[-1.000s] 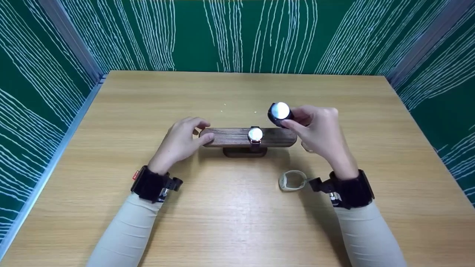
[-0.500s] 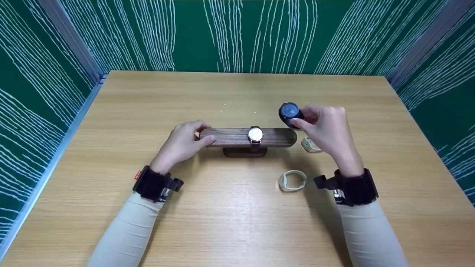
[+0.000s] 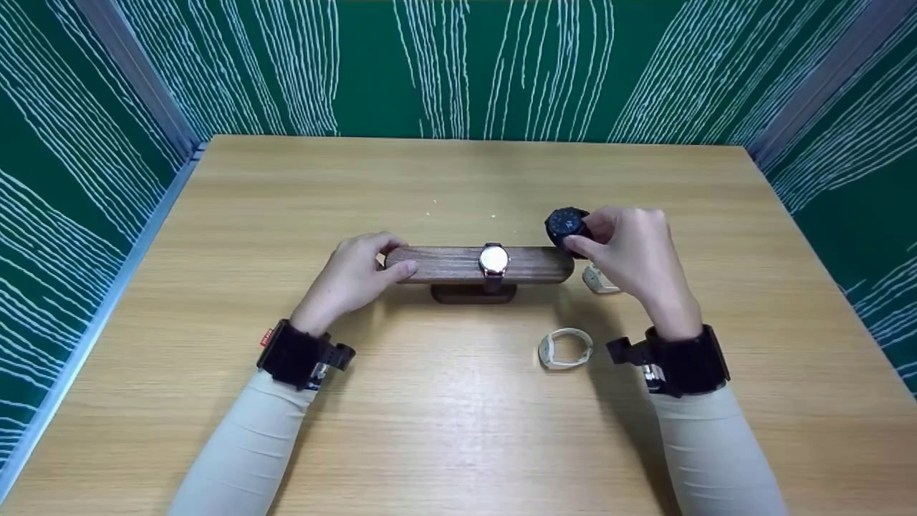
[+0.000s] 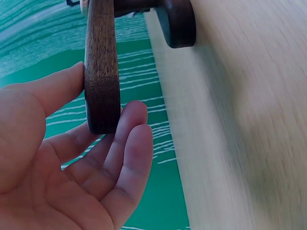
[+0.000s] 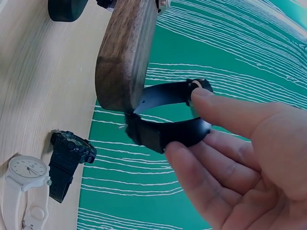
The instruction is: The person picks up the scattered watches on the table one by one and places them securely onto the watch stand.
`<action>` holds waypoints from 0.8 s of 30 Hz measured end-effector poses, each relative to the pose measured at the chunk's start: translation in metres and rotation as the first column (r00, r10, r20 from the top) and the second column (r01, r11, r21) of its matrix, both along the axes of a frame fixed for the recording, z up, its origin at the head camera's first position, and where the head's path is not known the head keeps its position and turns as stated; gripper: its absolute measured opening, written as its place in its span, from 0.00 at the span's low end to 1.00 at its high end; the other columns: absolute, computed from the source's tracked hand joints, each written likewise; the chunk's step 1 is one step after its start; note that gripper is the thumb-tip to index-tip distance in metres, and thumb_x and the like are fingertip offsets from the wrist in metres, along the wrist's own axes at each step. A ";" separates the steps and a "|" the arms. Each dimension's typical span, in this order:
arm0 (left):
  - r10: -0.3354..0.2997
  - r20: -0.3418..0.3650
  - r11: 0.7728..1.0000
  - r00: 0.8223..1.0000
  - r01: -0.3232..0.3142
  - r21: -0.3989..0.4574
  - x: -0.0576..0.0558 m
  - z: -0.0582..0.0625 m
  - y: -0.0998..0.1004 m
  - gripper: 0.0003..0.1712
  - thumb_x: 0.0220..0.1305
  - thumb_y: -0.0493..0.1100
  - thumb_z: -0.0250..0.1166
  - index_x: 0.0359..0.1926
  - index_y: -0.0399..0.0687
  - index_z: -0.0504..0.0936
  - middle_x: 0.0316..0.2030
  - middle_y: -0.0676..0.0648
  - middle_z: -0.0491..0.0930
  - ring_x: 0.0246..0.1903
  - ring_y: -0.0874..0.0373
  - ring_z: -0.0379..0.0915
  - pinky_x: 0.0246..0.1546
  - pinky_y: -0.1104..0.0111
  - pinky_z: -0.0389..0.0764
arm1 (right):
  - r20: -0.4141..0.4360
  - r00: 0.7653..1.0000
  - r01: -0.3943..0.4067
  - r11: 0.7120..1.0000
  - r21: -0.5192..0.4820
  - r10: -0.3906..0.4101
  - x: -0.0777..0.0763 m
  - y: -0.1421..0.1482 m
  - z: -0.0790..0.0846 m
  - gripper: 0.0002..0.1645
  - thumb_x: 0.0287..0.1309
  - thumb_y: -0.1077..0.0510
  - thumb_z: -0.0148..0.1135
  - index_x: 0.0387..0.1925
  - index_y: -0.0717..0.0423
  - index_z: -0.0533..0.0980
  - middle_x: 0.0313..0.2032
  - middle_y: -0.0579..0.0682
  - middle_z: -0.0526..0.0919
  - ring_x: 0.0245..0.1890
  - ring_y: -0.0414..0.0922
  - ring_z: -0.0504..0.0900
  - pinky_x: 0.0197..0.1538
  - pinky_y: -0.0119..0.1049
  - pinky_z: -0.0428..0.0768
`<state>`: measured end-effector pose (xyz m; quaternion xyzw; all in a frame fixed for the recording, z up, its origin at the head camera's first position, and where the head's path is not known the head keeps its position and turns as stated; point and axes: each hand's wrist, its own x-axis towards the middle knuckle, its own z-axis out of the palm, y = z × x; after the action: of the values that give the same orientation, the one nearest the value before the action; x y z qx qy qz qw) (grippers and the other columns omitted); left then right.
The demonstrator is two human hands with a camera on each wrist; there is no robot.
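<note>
My left hand [image 3: 354, 276] holds the left end of a dark wooden watch stand [image 3: 440, 265], thumb on one face of the bar [image 4: 101, 72] and fingers about the other side. A watch with a light dial [image 3: 494, 259] is strapped round the bar near its middle. My right hand [image 3: 630, 247] pinches a black watch [image 3: 564, 223] at the bar's right end. In the right wrist view the black strap [image 5: 180, 132] forms a loop, its near side right at the end of the bar [image 5: 117, 86].
On the wooden table [image 3: 358, 430], a white watch [image 3: 566, 349] lies in front of the stand. Another pale watch [image 3: 600, 279] lies partly behind my right hand. A chunky black watch [image 5: 69, 163] shows beside a white watch [image 5: 28, 172] in the right wrist view. Green walls [image 3: 372, 64] enclose the table.
My right hand has moved slightly right with the black watch, then lowered it towards the bar's end, its dial turning from bright glare to dark. The left hand stays on the stand.
</note>
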<state>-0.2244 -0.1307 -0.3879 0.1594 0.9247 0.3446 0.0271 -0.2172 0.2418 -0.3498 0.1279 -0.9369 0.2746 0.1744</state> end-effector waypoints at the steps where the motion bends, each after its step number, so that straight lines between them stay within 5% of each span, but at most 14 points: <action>1: -0.001 -0.004 1.000 1.000 0.001 0.002 0.000 0.000 0.000 0.26 0.75 0.55 0.68 0.63 0.44 0.83 0.58 0.43 0.85 0.53 0.47 0.79 0.61 0.52 0.76 | 0.011 1.000 0.002 1.000 0.000 -0.002 0.000 0.000 0.000 0.07 0.59 0.58 0.80 0.32 0.58 0.89 0.27 0.51 0.91 0.27 0.44 0.85 0.32 0.26 0.70; 16: -0.007 -0.020 1.000 1.000 0.007 0.003 -0.001 -0.002 -0.001 0.24 0.74 0.55 0.69 0.61 0.44 0.84 0.55 0.44 0.86 0.54 0.46 0.79 0.62 0.50 0.75 | 0.184 0.983 -0.002 1.000 0.017 -0.001 0.004 0.001 0.000 0.11 0.61 0.54 0.79 0.31 0.58 0.88 0.28 0.53 0.91 0.29 0.48 0.87 0.39 0.42 0.80; 24: 0.003 -0.003 1.000 1.000 -0.003 0.010 -0.001 0.000 0.000 0.24 0.74 0.55 0.69 0.61 0.44 0.84 0.56 0.44 0.85 0.51 0.47 0.79 0.58 0.52 0.76 | 0.268 0.963 -0.003 1.000 0.031 -0.005 0.005 0.000 -0.001 0.15 0.60 0.50 0.79 0.34 0.59 0.87 0.27 0.52 0.90 0.22 0.43 0.85 0.41 0.47 0.81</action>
<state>-0.2249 -0.1308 -0.3882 0.1585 0.9234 0.3488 0.0241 -0.2121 0.2417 -0.3508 0.0918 -0.9561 0.2749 0.0444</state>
